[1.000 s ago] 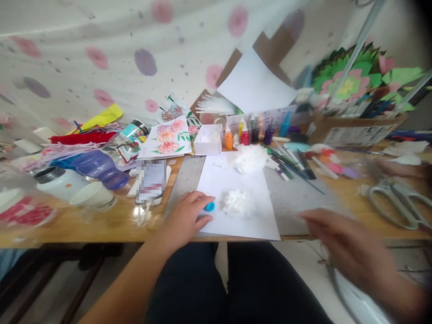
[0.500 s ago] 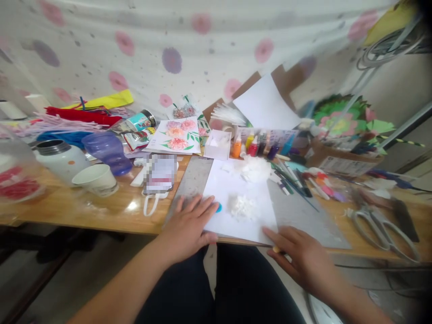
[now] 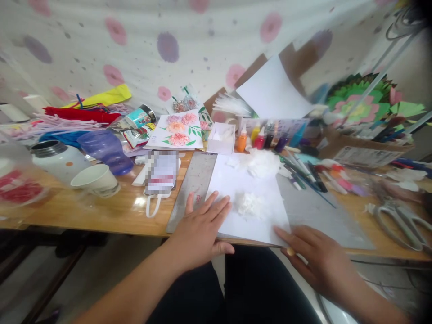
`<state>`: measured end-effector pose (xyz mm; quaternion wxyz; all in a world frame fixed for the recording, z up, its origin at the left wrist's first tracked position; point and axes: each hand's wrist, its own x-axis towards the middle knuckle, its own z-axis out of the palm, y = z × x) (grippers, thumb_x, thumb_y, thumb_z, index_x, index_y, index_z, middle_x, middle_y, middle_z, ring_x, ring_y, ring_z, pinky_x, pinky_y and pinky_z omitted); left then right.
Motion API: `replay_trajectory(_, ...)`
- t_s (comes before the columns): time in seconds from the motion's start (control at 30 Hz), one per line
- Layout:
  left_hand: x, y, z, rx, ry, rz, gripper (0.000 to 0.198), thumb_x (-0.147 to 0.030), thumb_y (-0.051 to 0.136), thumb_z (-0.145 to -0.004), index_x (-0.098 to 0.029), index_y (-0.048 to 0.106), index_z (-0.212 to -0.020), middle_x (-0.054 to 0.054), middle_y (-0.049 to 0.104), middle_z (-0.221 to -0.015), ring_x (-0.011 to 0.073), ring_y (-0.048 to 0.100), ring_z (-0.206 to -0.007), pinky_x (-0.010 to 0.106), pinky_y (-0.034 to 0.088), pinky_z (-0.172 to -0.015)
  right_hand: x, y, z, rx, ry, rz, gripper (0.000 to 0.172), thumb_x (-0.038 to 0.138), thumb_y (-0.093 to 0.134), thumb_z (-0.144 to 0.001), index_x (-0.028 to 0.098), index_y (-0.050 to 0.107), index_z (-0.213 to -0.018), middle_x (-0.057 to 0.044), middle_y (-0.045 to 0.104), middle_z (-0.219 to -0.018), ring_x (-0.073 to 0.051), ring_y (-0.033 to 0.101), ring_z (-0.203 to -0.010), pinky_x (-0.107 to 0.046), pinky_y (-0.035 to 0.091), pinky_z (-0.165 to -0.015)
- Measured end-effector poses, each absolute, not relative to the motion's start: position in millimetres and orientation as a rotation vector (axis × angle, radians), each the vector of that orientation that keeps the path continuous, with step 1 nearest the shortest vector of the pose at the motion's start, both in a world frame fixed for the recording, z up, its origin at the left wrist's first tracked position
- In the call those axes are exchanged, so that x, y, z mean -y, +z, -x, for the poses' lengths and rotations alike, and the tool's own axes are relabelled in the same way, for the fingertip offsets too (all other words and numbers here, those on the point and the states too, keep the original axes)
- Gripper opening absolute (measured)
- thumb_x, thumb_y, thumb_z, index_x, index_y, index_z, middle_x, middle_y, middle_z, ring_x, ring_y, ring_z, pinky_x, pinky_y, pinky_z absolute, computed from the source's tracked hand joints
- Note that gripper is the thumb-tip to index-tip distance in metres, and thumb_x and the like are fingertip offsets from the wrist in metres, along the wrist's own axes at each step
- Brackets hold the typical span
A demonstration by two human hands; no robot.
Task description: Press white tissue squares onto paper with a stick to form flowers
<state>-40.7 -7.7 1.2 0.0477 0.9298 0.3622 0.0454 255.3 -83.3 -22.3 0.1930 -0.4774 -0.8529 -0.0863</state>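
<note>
My left hand (image 3: pixel 204 229) lies with fingers spread over the left edge of a white sheet of paper (image 3: pixel 229 180), its thumb at the table's front edge. On the sheet, between my hands, sits a small heap of white bits (image 3: pixel 249 204). A crumpled white tissue-like wad (image 3: pixel 263 163) rests at the sheet's far end. At the near right corner, my right hand (image 3: pixel 312 252) touches the paper with its index finger. Its thumb and other fingers close around a small pale-yellow piece (image 3: pixel 290 252), mostly hidden. A grey mat (image 3: pixel 320 216) lies beneath the sheet.
Left are a phone (image 3: pixel 162 173), a paper cup (image 3: pixel 96 181) and a wide-mouthed bottle (image 3: pixel 59 157). Behind the sheet stand paint bottles (image 3: pixel 242 140) and a small white box (image 3: pixel 221 138). Pens (image 3: pixel 299 173) and large scissors (image 3: pixel 400 222) lie to the right.
The whole view has shifted, so the right-hand items sit farther right. A blue spot beside my left fingertips no longer shows. Both hands keep nearly the same places on the paper.
</note>
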Motion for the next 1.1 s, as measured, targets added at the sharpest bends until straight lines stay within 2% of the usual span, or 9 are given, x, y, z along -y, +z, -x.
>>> replay_trajectory(0.17,7.0,-1.3,39.8,-1.141,0.063,-2.803,0.082,-0.072,0.037,-0.084,-0.023,0.024,-0.149,0.011,0.027,-0.154,0.0341,0.022,-0.142,0.067,-0.018,-0.106,82.9,-25.2,-256.3,2.391,-0.232,1.350,0.036,0.022,0.051,-0.088,0.021,0.059,-0.122,-0.006,0.065,-0.083,-0.019,0.061,-0.069,-0.032,0.052,-0.060)
replay_trajectory(0.27,5.3,2.9,43.0,-1.110,0.037,-2.784,0.086,-0.075,0.039,-0.080,-0.028,0.021,-0.149,0.011,0.025,-0.155,0.0364,0.020,-0.142,0.070,-0.017,-0.103,82.8,-26.3,-256.1,2.372,-0.224,1.347,0.034,0.022,0.051,-0.087,0.020,0.061,-0.120,-0.006,0.065,-0.083,-0.019,0.062,-0.069,-0.032,0.051,-0.060)
replay_trajectory(0.33,3.2,7.5,47.2,-1.119,0.117,-2.757,0.091,-0.077,0.036,-0.079,-0.029,0.008,-0.151,0.013,0.018,-0.157,0.0365,0.017,-0.143,0.069,-0.012,-0.105,83.0,-26.7,-255.9,2.355,-0.230,1.337,0.035,0.021,0.051,-0.087,0.020,0.061,-0.120,-0.007,0.066,-0.084,-0.020,0.062,-0.071,-0.033,0.052,-0.061)
replay_trajectory(0.43,-0.1,14.3,52.1,-1.231,0.284,-2.742,0.098,-0.078,0.030,-0.080,-0.023,-0.009,-0.151,0.018,0.011,-0.157,0.0368,0.013,-0.144,0.067,-0.006,-0.108,83.7,-27.3,-256.1,2.347,-0.232,1.330,0.035,0.021,0.051,-0.087,0.020,0.060,-0.121,-0.007,0.066,-0.084,-0.021,0.063,-0.073,-0.034,0.052,-0.062)
replay_trajectory(0.6,0.1,12.7,46.5,-1.136,0.056,-2.896,0.088,-0.073,0.032,-0.084,-0.021,0.012,-0.151,0.013,0.027,-0.154,0.0356,0.017,-0.143,0.069,-0.015,-0.105,84.2,-29.1,-258.0,2.341,-0.240,1.331,0.035,0.023,0.049,-0.088,0.022,0.059,-0.122,-0.007,0.067,-0.085,-0.021,0.063,-0.073,-0.036,0.052,-0.063)
replay_trajectory(0.77,1.8,5.9,39.7,-1.187,-0.051,-2.887,0.090,-0.075,0.029,-0.082,-0.017,0.020,-0.150,0.013,0.025,-0.154,0.0356,0.017,-0.143,0.068,-0.020,-0.103,83.1,-31.3,-259.0,2.344,-0.219,1.318,0.037,0.022,0.050,-0.087,0.021,0.056,-0.124,-0.008,0.067,-0.088,-0.023,0.064,-0.078,-0.036,0.052,-0.064)
replay_trajectory(0.9,0.0,9.1,42.2,-1.158,-0.067,-2.896,0.093,-0.078,0.028,-0.079,-0.021,0.016,-0.151,0.013,0.027,-0.153,0.0363,0.018,-0.143,0.069,-0.020,-0.102,82.6,-31.3,-257.6,2.340,-0.218,1.316,0.036,0.021,0.051,-0.087,0.021,0.057,-0.122,-0.008,0.067,-0.088,-0.023,0.063,-0.076,-0.035,0.051,-0.063)
replay_trajectory(1.03,-3.2,18.7,47.9,-1.245,0.088,-2.765,0.098,-0.078,0.017,-0.079,-0.016,-0.007,-0.151,0.018,0.019,-0.155,0.0345,0.018,-0.143,0.066,-0.006,-0.109,82.1,-31.6,-256.4,2.328,-0.221,1.319,0.036,0.022,0.050,-0.087,0.020,0.058,-0.122,-0.008,0.068,-0.087,-0.022,0.063,-0.074,-0.034,0.050,-0.062)
replay_trajectory(1.1,-4.1,22.6,48.1,-1.277,0.121,-2.778,0.097,-0.077,0.019,-0.080,-0.016,-0.005,-0.151,0.019,0.017,-0.156,0.0344,0.016,-0.144,0.065,-0.007,-0.109,82.0,-31.9,-256.4,2.319,-0.237,1.317,0.035,0.023,0.050,-0.087,0.021,0.059,-0.121,-0.008,0.068,-0.090,-0.023,0.063,-0.076,-0.034,0.050,-0.063)
